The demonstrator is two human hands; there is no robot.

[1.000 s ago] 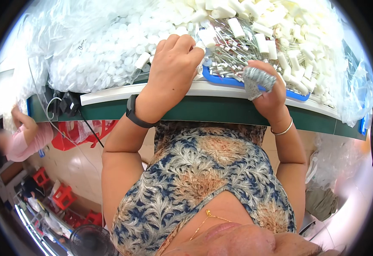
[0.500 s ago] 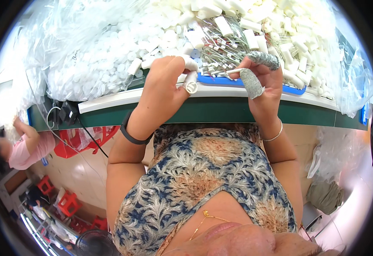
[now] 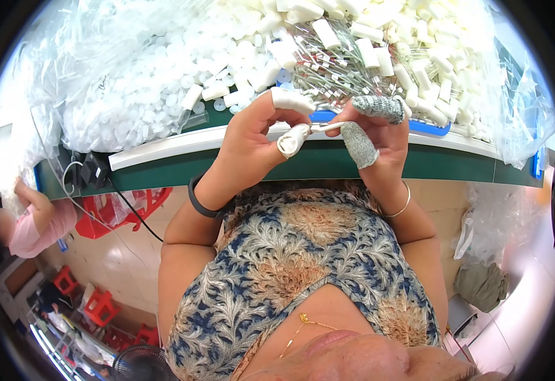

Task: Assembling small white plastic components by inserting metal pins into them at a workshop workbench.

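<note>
A thin white rod-like part (image 3: 330,127) with a narrow metallic end spans the gap between my hands, above the table's front edge. My right hand (image 3: 379,136) pinches it between thumb and index finger, both in grey knitted finger covers. My left hand (image 3: 255,130), with white wrappings on thumb and index finger, is closed at the part's other end. What else may sit between the left fingertips is hidden. Just beyond, a blue tray (image 3: 433,129) holds many thin wire-leaded parts (image 3: 338,66) with white ends. Thick white cylinders (image 3: 384,61) lie over and around them.
Translucent small discs and sleeves (image 3: 147,82) heap at the left, beside clear plastic bags (image 3: 68,51). A white strip (image 3: 169,147) edges the green table (image 3: 227,168). A black adapter (image 3: 95,168) with cables sits left. Another person (image 3: 39,222) works at far left, near red stools (image 3: 101,306).
My hands have come together: the right moved left and slightly down with the thin part, and the left fingertips now meet its end.
</note>
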